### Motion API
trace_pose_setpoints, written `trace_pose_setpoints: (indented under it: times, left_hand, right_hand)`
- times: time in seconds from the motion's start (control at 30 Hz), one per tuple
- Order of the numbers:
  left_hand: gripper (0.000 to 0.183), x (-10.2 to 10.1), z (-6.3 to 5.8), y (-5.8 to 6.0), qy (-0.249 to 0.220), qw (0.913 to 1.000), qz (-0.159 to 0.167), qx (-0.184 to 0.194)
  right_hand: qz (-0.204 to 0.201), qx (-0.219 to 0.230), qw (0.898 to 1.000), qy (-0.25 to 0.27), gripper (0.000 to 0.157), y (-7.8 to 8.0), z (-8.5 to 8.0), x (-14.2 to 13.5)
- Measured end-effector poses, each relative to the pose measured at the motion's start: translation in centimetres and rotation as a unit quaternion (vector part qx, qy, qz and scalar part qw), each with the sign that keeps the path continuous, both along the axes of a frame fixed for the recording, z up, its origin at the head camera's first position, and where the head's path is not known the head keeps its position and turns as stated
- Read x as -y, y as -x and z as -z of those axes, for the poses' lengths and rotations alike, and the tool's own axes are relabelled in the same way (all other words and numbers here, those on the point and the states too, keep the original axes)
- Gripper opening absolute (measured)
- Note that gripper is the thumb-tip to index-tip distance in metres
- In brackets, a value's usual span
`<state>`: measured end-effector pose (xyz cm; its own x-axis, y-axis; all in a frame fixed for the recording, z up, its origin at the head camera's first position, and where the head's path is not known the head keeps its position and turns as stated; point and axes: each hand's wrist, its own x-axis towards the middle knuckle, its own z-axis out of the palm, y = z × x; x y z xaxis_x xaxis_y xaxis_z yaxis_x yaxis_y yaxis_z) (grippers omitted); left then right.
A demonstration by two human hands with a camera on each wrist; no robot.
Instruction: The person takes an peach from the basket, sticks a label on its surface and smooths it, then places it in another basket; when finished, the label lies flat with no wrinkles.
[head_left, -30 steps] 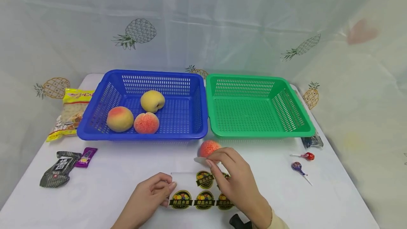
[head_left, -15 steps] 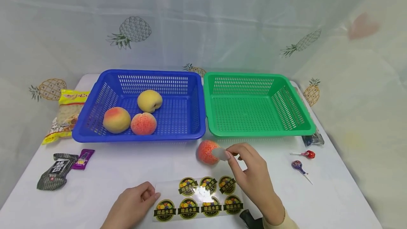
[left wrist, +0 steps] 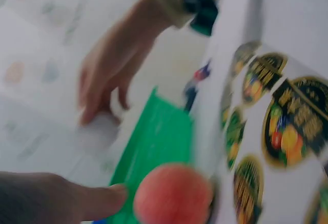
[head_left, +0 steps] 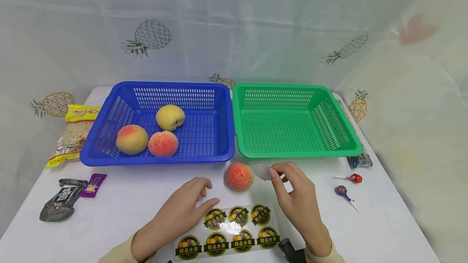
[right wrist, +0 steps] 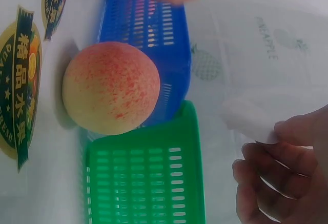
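Note:
Between thumb and forefinger my right hand [head_left: 297, 192] pinches a round sticker [head_left: 261, 171], its pale back showing in the head view. The same sticker [right wrist: 249, 121] sticks out from the fingertips in the right wrist view. A red-orange peach [head_left: 239, 176] rests on the table just left of it. My left hand [head_left: 184, 204] holds nothing; its fingers are spread and loosely bent, left of the peach and over a corner of the sticker sheet [head_left: 234, 227]. That sheet bears several round black-and-gold fruit labels. In the left wrist view the peach [left wrist: 173, 196] lies beyond the thumb.
A blue basket [head_left: 157, 160] with three peaches stands at the back left, beside a green basket [head_left: 300, 154]. Wrapped snacks [head_left: 63, 200] and a yellow food bag [head_left: 74, 133] lie at left. Two lollipops [head_left: 341, 190] lie at right. A black object [head_left: 290, 251] is near my right wrist.
My right hand has peeled the sticker off the sheet and moved right with it, clear of the peach. My left hand has let go of the sheet and moved forward toward the peach.

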<state>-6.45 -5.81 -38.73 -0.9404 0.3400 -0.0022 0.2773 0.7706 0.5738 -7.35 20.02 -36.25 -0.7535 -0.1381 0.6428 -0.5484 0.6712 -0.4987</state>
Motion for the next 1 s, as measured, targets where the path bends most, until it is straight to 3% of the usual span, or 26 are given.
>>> trace_pose_setpoints:
  times: [0.13,0.27,0.43,0.6,0.73,0.83,0.9,0.93,1.0]
  left_hand:
    - [0.058,-3.1,0.5,0.9,-0.023,0.9987,0.011,-0.045]
    - [0.072,-5.3,1.1,1.3,-0.043,0.9969,0.018,-0.063]
    - [0.077,-7.2,1.8,1.6,-0.036,0.9970,0.021,-0.066]
    - [0.082,-8.4,2.5,1.6,-0.015,0.9953,0.020,-0.093]
    - [0.075,-8.6,3.4,2.2,-0.039,0.9932,0.030,-0.105]
    - [0.070,-8.2,3.8,2.9,-0.096,0.9930,0.039,-0.057]
    - [0.067,-7.6,3.6,3.2,-0.145,0.9883,0.047,0.008]
    - [0.064,-7.2,3.4,3.3,-0.182,0.9804,0.056,0.049]
    - [0.059,-6.5,3.0,3.4,-0.258,0.9545,0.079,0.126]
  right_hand:
    - [0.013,0.002,1.000,0.000,0.014,0.1,0.1,-0.2]
    - [0.025,0.004,1.000,-0.002,0.016,0.2,0.3,-0.3]
    - [0.035,0.026,0.999,-0.010,0.016,0.0,0.7,-0.6]
    - [0.026,0.025,0.999,-0.013,0.017,-0.2,1.1,-0.7]
    - [0.028,0.019,0.999,-0.005,0.019,-0.3,1.3,-0.6]
    - [0.027,0.004,1.000,0.010,0.021,-0.3,1.0,-0.5]
    - [0.020,-0.019,0.999,0.022,0.024,-0.2,0.7,-0.5]
    - [0.012,-0.034,0.999,0.029,0.024,-0.1,0.5,-0.4]
    - [-0.008,-0.067,0.997,0.044,0.022,0.0,0.0,-0.2]
